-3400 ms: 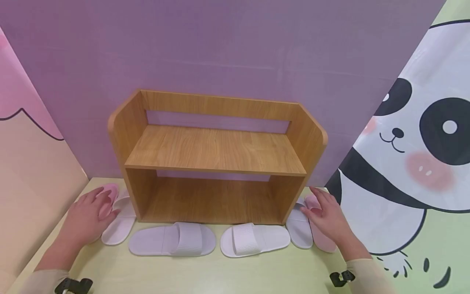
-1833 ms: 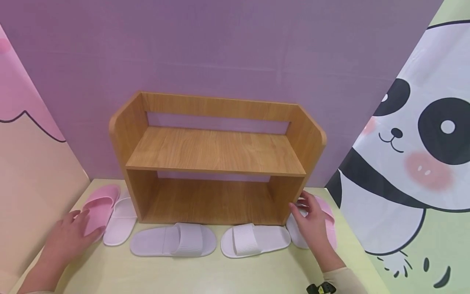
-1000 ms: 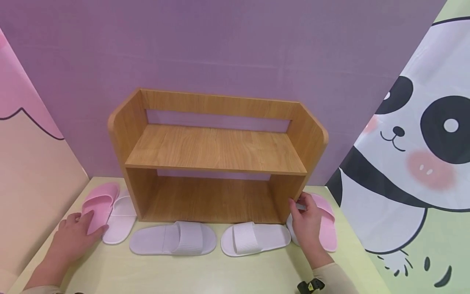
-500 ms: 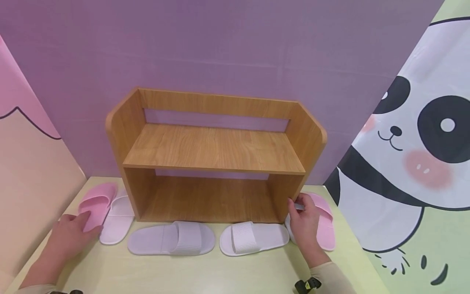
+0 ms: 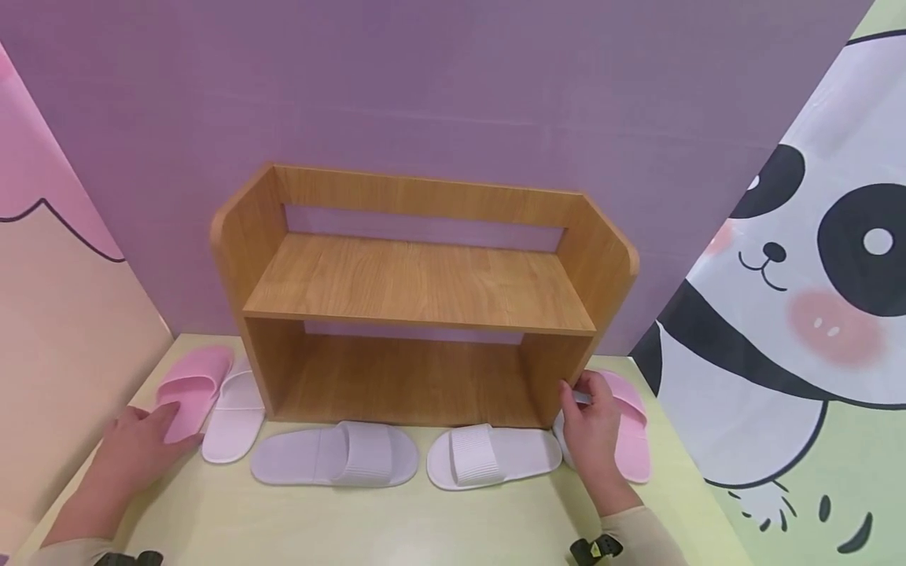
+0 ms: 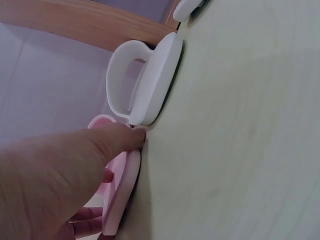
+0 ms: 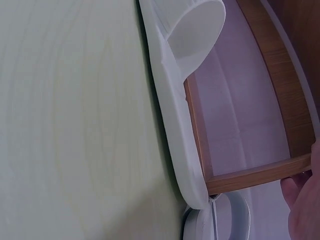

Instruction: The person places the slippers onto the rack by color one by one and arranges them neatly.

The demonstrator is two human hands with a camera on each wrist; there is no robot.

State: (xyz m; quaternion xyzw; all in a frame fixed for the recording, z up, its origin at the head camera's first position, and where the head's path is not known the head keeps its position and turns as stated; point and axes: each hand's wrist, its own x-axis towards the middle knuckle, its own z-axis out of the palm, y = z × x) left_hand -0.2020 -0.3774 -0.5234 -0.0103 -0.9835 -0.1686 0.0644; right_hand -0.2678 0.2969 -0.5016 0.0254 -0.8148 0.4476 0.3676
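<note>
At the left, my left hand (image 5: 134,452) grips the heel end of a pink slipper (image 5: 194,389), thumb along one edge and fingers across the footbed and far side. A white slipper (image 5: 233,417) lies beside it against the shelf. My right hand (image 5: 593,428) pinches the lower front edge of the wooden shelf's (image 5: 418,287) right side panel, thumb inside, fingers outside. Behind that hand, another white slipper (image 5: 558,431) is mostly hidden, with a pink slipper (image 5: 632,440) to its right. The left wrist view shows the left thumb close to the white slipper (image 6: 155,82).
In front of the shelf, a pale lilac slipper (image 5: 297,456) and a white slipper (image 5: 520,456) lie sideways on the light wooden table (image 5: 368,527). A purple backdrop (image 5: 425,94) stands behind, with a panda-print panel (image 5: 786,330) at right.
My left hand has come down from the pink slipper's strap to its heel. My right hand has moved left from the right-hand slippers onto the shelf's side panel; both are nearly still lately.
</note>
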